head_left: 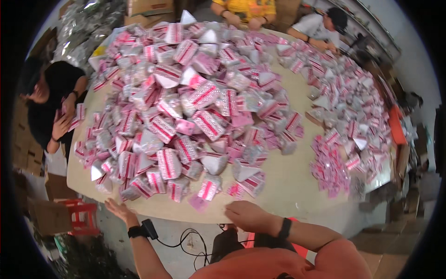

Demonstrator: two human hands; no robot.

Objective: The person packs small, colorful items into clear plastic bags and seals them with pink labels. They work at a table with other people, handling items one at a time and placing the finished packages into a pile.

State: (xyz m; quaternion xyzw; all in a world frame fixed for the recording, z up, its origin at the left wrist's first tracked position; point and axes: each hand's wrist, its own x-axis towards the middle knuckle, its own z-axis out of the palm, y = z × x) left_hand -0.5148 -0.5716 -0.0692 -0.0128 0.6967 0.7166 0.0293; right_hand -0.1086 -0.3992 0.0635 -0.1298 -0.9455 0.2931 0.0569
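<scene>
A big heap of clear-wrapped, wedge-shaped packages (pixel 204 95), white with pink stripes like cake slices, covers much of the pale table (pixel 292 181). At the table's front edge, left of centre, my left hand (pixel 120 211) is open, palm up and fingers apart, with nothing in it. My right hand (pixel 248 216) is over the front edge near the middle. Its fingers point left, stretched out, and no object shows in it. Closest to it are a striped wedge package (pixel 253 185) and a small pink packet (pixel 200 202).
A second pile of wedge packages (pixel 367 111) lies at the right, beside a cluster of pink packets (pixel 331 169). A person in black (pixel 58 102) sits at the left; two people sit across. A red stool (pixel 83 216), cartons and a black cable (pixel 188 235) are below the table.
</scene>
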